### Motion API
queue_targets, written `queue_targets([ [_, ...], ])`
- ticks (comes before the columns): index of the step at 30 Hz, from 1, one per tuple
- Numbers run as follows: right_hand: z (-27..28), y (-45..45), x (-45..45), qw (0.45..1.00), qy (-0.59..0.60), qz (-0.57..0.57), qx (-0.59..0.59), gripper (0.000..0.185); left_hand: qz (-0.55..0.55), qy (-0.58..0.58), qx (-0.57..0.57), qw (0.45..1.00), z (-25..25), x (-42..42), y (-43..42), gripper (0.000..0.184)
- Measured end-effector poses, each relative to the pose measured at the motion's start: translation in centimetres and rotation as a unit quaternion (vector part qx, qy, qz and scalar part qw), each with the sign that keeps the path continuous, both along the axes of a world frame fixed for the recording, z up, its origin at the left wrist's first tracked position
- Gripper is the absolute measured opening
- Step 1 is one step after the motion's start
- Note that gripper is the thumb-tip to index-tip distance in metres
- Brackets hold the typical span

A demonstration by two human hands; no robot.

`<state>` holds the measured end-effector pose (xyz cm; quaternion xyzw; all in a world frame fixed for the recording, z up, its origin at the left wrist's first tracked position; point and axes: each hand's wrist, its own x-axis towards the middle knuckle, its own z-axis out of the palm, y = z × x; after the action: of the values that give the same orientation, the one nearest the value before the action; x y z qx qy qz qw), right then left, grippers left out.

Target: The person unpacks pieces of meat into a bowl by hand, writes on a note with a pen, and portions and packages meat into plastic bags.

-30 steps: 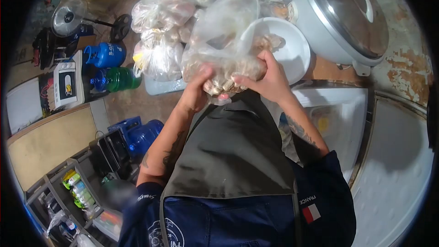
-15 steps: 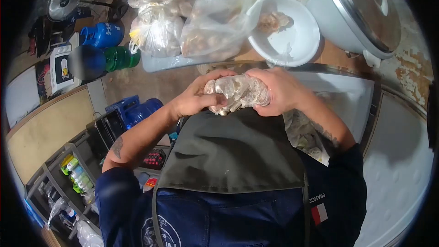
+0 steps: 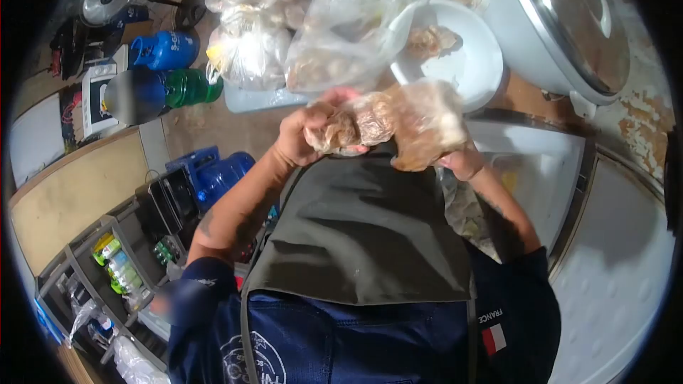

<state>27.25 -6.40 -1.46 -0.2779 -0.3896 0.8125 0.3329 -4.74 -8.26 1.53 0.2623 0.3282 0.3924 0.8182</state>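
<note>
In front of my apron, both hands hold a clear plastic bag point(image 3: 373, 118) with lumpy, brownish-pink food in it; its exact kind I cannot make out. My left hand point(image 3: 302, 131) is closed around the bag's bunched left end, thumb on top. My right hand point(image 3: 462, 161) grips the lower edge of the right part, which is spread out and smeared by motion; most of those fingers are hidden behind it. Just beyond stands a white bowl point(image 3: 480, 64) with a bagged brownish lump point(image 3: 431, 41) inside.
Several filled plastic bags point(image 3: 356, 25) are piled on a light tray point(image 3: 260, 101) at the back. A large lidded cooler point(image 3: 523, 35) stands back right. An open white chest point(image 3: 569, 146) lies below it. Blue bottles point(image 3: 220, 174) and grey shelves point(image 3: 107, 231) are at left.
The compact bundle is now stretched out between my hands, its right part spread open. My right hand has moved right and down; my left hand has shifted slightly left.
</note>
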Motion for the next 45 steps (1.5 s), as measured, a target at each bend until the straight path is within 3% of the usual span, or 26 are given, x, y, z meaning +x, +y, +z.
queue_targets([
  [2,-2.5,-0.4,0.6,0.993,0.005,-0.110,-0.033,0.077,0.085,-0.093,-0.174,0.977,-0.9,1.5,1.1,0.069],
  [5,-3.6,0.0,0.3,0.960,-0.005,-0.277,-0.052,0.073,0.072,-0.163,-0.239,0.955,-0.7,2.8,2.8,0.073],
  [7,-2.9,1.7,0.2,0.941,-0.082,-0.327,-0.040,0.063,0.100,-0.125,-0.217,0.963,-0.4,4.0,3.7,0.072],
  [9,-4.1,3.6,2.4,0.937,-0.203,-0.285,-0.014,0.052,0.101,-0.027,-0.181,0.978,0.6,4.9,5.3,0.069],
  [10,-4.7,4.4,2.8,0.927,-0.236,-0.290,0.003,0.046,0.067,-0.009,-0.166,0.984,0.2,5.0,6.3,0.079],
  [13,-5.3,4.1,3.5,0.943,-0.120,-0.305,-0.058,0.044,-0.016,0.056,-0.173,0.983,-0.1,5.3,9.0,0.078],
  [14,-5.3,4.0,3.5,0.938,-0.103,-0.323,-0.071,0.044,-0.043,-0.052,-0.141,0.988,-2.0,4.7,9.6,0.073],
  [17,-5.9,3.2,3.6,0.931,-0.065,-0.348,-0.094,0.047,0.041,0.221,0.028,0.974,-2.8,9.3,10.9,0.057],
  [18,-6.1,3.0,3.9,0.936,-0.062,-0.336,-0.088,0.050,0.032,0.217,-0.050,0.974,-1.3,9.4,11.5,0.051],
  [24,-3.9,2.1,2.8,0.902,-0.005,-0.421,-0.094,0.051,0.026,0.179,0.065,0.981,-2.2,10.0,12.3,0.043],
  [28,-4.3,2.1,2.5,0.889,0.040,-0.443,-0.109,0.052,0.111,0.106,0.117,0.981,-0.4,13.3,12.8,0.036],
  [32,-5.0,2.0,3.2,0.897,0.090,-0.421,-0.100,0.053,0.107,0.170,0.152,0.968,-1.7,14.6,14.0,0.028],
  [34,-5.0,2.0,3.5,0.898,0.095,-0.420,-0.090,0.055,0.120,0.231,0.164,0.952,-0.8,15.6,14.2,0.030],
  [37,-3.7,1.8,3.5,0.893,0.046,-0.442,-0.078,0.057,0.000,0.343,0.048,0.938,1.1,15.1,14.9,0.054],
  [41,-4.9,1.6,4.4,0.886,-0.057,-0.460,0.033,0.052,0.068,0.227,-0.027,0.971,-1.1,12.7,15.6,0.082],
  [43,-3.5,1.3,4.8,0.881,-0.137,-0.442,0.101,0.051,0.161,0.260,-0.045,0.951,-2.8,10.9,15.8,0.093],
  [45,-1.9,1.2,4.4,0.873,-0.231,-0.405,0.141,0.051,0.120,0.222,-0.020,0.967,-3.1,9.9,15.2,0.090],
])
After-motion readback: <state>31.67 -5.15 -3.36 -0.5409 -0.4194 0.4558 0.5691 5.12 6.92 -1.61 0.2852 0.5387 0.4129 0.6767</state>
